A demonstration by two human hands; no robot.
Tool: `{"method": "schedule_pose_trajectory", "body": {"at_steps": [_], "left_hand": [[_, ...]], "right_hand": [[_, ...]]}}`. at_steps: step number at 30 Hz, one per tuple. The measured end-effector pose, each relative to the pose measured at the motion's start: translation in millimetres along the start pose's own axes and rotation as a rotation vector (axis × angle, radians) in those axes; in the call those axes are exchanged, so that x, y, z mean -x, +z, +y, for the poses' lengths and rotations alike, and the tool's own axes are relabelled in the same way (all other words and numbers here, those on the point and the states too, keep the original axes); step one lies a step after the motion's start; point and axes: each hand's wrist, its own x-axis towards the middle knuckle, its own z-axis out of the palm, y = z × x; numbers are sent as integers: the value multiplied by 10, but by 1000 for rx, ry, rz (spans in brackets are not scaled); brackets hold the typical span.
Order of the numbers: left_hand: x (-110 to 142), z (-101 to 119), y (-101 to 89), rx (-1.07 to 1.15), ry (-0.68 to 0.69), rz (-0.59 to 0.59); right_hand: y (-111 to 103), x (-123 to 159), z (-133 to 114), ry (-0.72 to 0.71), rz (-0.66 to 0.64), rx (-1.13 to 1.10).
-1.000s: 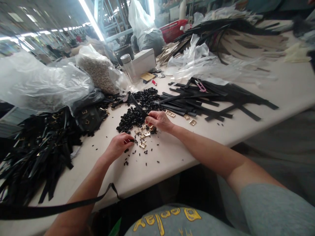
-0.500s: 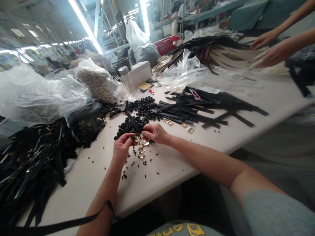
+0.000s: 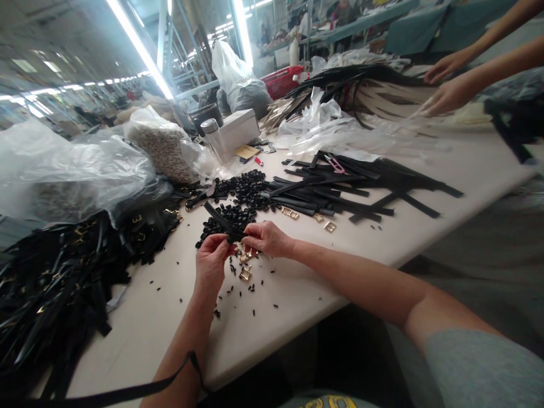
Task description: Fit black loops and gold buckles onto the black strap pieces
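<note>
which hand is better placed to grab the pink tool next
Probably the right hand: it is nearer the pink tool; the left hand is farther off. Both are busy at a black strip.

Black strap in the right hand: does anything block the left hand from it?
Nothing visible does. The left hand, pinching a small black piece, is right at the black strap, beside the right hand; contact is unclear. Black rings lie beyond and gold buckles below, not between them.
</note>
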Motion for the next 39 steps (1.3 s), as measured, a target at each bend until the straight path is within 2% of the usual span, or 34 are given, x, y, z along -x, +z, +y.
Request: {"method": "schedule_pose_trajectory", "body": {"at_steps": [8,15,20,27,32,36,39], "left_hand": [[-34,31,-89,-75,-87,-41],[-12,30,-106,-143,-74,-145],[-7,5,-79,-99,-82,-181],[7,-37,-29,-22,-199,-187],[13,-27,7,-25,-140,-124],[6,-43,14,-10,-107,-92],[10,-70,31,12,-95,-81]], "right_hand": [[-59,24,-87,25,-33,239],[-86,28,-147,-20,60,475],[-73,22,-124,-31,53,417],[-48,39,-139,-46,14,454],[-42,30,-129,-43,53,517],[-19,14,-82,-26,140,449],[-1,6,-54,-27,143,386]]}}
